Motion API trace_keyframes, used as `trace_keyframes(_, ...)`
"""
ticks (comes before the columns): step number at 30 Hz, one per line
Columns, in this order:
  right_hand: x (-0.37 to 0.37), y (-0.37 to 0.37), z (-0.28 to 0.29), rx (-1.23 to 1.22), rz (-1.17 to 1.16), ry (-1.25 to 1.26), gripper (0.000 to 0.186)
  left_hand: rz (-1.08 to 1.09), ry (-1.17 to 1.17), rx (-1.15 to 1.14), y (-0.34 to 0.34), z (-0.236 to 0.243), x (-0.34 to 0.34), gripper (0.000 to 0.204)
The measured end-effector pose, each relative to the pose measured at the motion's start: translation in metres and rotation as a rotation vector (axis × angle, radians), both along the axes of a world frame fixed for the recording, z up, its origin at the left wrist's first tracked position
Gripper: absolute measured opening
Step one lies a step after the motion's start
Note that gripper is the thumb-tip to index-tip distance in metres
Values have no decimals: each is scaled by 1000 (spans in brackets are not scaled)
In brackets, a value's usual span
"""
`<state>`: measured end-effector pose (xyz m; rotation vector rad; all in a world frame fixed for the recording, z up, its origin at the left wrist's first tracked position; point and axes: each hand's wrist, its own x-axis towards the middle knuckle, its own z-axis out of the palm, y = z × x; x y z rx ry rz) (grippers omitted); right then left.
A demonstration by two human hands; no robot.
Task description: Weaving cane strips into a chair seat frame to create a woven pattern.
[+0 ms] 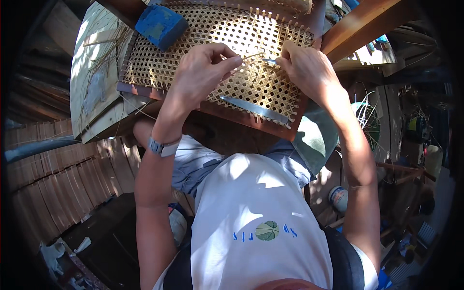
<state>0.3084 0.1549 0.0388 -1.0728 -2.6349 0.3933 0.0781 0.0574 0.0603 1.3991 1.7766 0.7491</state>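
Note:
A woven cane panel point(203, 36) in a reddish-brown wooden frame point(241, 125) lies in front of me, with small pegs along its far edge. Over its middle, my left hand point(200, 72) pinches a thin strand of cane point(253, 55) between thumb and forefinger. To the right, my right hand point(311, 70) is closed round a slim, pointed metal tool point(269, 61), its tip aimed left toward the strand; the rest is hidden in my fingers. A flat, pointed metal blade point(253, 110) rests on the weave near the front edge.
A chipped blue block point(161, 26) sits on the panel's far left. Under the panel is a pale wooden surface point(104, 108) with loose cane strands. A wooden beam point(365, 29) slants across the far right. A bundle of strands point(368, 113) and a white tub point(338, 198) stand right.

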Motion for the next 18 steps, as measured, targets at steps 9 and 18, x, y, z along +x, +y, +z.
trace_keyframes(9,-25,3,-5,275,210,-166,21,58,150,35,25,-46,1,24)
trace_keyframes(18,-17,3,-12,373,239,-39,21,129,268,139,21,-46,8,22)
